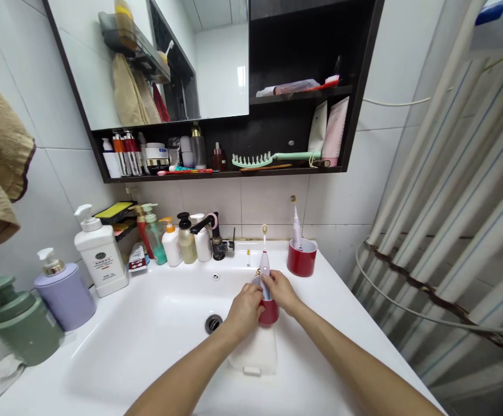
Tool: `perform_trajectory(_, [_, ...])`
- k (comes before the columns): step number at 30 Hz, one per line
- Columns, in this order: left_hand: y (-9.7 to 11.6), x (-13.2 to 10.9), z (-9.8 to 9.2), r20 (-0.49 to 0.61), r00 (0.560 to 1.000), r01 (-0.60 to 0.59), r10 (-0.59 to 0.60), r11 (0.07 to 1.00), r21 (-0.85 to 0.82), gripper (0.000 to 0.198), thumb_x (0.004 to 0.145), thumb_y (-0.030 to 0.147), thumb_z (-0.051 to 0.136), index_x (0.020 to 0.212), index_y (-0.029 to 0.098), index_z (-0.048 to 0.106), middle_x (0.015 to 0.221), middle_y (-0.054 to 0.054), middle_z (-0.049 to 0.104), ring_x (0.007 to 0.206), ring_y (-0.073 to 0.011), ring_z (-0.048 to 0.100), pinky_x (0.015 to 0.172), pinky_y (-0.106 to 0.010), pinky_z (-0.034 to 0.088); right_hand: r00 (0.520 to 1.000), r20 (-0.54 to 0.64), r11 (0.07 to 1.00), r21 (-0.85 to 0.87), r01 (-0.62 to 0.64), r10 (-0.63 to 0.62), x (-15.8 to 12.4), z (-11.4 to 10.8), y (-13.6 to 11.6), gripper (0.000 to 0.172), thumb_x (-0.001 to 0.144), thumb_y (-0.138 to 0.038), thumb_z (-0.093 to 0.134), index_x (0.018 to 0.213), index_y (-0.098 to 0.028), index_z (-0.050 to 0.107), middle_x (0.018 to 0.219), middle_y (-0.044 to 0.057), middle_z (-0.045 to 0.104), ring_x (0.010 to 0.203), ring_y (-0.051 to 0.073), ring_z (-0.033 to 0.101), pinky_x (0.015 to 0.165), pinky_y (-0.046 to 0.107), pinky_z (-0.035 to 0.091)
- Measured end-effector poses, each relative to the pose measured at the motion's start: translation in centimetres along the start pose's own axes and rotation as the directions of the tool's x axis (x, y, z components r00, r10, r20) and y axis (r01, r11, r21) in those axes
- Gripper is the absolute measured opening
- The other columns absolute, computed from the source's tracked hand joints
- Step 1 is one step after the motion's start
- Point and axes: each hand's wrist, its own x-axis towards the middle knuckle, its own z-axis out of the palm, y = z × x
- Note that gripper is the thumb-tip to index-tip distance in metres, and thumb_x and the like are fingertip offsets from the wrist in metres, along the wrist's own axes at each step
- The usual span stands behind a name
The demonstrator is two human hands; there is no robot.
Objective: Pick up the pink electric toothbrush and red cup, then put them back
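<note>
My left hand (245,307) is closed around a red cup (269,314) above the right side of the sink. Between the fingers of my right hand (283,292) is the handle of a pale pink electric toothbrush (265,261), upright with its head up. The toothbrush's lower end is at the cup's mouth; how far it reaches inside is partly hidden by my hands. Beneath the cup lies a whitish, translucent flat case (258,352). Behind to the right, a second red cup (302,264) holds another electric toothbrush (296,232).
The white sink (160,323) has a black faucet (219,245) at the back. Several pump bottles (104,260) line its left and rear rim. A dark shelf (277,171) bears toiletries and a green hairbrush (255,160). A striped curtain (442,214) hangs at right.
</note>
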Motion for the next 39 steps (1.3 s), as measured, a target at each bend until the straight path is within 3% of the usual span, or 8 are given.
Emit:
perform_trajectory(12, [-1.4,10.7,-0.7,-0.137,0.988,-0.052,0.067,0.993,0.11,0.016,0.06,0.008,0.047,0.074,0.014,0.053,0.089,-0.006,0.05,0.088,-0.0166,0.04,0.075,-0.028,0.036,0.998,-0.061,0.969,-0.245,-0.026,0.011,10.2,-2.6,-2.2,0.024,0.076,-0.028,0.037,0.093,-0.014,0.047,0.093,0.004,0.05,0.079,0.012,0.05,0.069,0.032,0.041])
perform_trajectory(21, [-2.3,12.5,0.0,-0.137,0.989,-0.036,0.049,0.995,0.096,0.021,0.061,0.008,0.045,0.079,0.013,0.053,0.092,-0.007,0.049,0.091,-0.0174,0.039,0.079,-0.028,0.033,0.994,-0.104,0.96,-0.281,-0.011,-0.019,12.6,-2.4,-1.5,0.024,0.076,-0.027,0.038,0.095,-0.016,0.046,0.097,0.004,0.049,0.082,0.013,0.049,0.07,0.032,0.041])
perform_trajectory(25, [-2.1,12.2,-0.8,-0.284,0.959,0.001,-0.015,0.999,-0.05,0.036,0.057,0.006,0.048,0.091,0.014,0.049,0.097,-0.007,0.046,0.095,-0.017,0.037,0.083,-0.029,0.029,0.973,-0.215,0.97,-0.242,0.028,-0.081,11.7,-3.0,-2.8,0.026,0.074,-0.026,0.04,0.098,-0.016,0.045,0.096,0.006,0.049,0.085,0.015,0.047,0.075,0.034,0.036])
perform_trajectory(27, [-1.6,11.7,-1.9,-0.374,0.913,0.076,-0.163,0.969,-0.236,0.036,0.057,0.008,0.048,0.092,0.014,0.048,0.085,-0.005,0.05,0.086,-0.0151,0.042,0.079,-0.03,0.031,0.958,-0.258,0.977,-0.203,0.069,-0.122,10.5,-3.4,-3.8,0.034,0.071,-0.024,0.041,0.104,-0.014,0.042,0.087,0.007,0.052,0.082,0.017,0.047,0.074,0.032,0.035])
perform_trajectory(29, [-0.4,11.0,-3.5,-0.377,0.858,0.113,-0.348,0.844,-0.524,0.039,0.059,0.01,0.047,0.098,0.014,0.045,0.066,0.0,0.048,0.067,-0.0108,0.046,0.069,-0.027,0.035,0.95,-0.266,0.979,-0.165,0.121,-0.162,8.5,-3.7,-5.0,0.041,0.07,-0.022,0.038,0.11,-0.014,0.037,0.075,0.004,0.053,0.072,0.015,0.048,0.069,0.029,0.036])
perform_trajectory(31, [1.4,9.9,-5.4,-0.295,0.854,0.026,-0.428,0.602,-0.798,0.053,0.06,0.011,0.046,0.111,0.016,0.032,0.054,0.006,0.042,0.05,-0.0061,0.042,0.058,-0.022,0.036,0.945,-0.247,0.977,-0.074,0.201,-0.213,5.9,-4.0,-6.5,0.047,0.07,-0.022,0.035,0.116,-0.018,0.028,0.065,-0.002,0.05,0.059,0.011,0.046,0.062,0.025,0.038])
perform_trajectory(35, [6.0,7.0,-9.0,-0.255,0.938,-0.209,-0.237,0.201,-0.957,0.073,0.058,0.01,0.047,0.119,0.027,0.01,0.052,0.01,0.041,0.042,-0.0025,0.036,0.049,-0.018,0.032,0.92,-0.171,0.813,0.432,0.391,-0.351,0.5,-4.3,-9.9,0.059,0.067,-0.021,0.039,0.12,-0.029,0.014,0.057,-0.008,0.039,0.048,0.005,0.038,0.053,0.019,0.036])
perform_trajectory(39, [8.7,4.9,-10.2,-0.218,0.964,-0.207,-0.15,0.084,-0.975,0.076,0.058,0.011,0.051,0.118,0.031,0.008,0.05,0.01,0.041,0.042,-0.0029,0.038,0.047,-0.018,0.033,0.923,-0.126,0.692,0.627,0.357,-0.363,-2.7,-4.4,-12.0,0.063,0.064,-0.019,0.043,0.12,-0.029,0.014,0.054,-0.009,0.039,0.049,0.005,0.039,0.054,0.018,0.036])
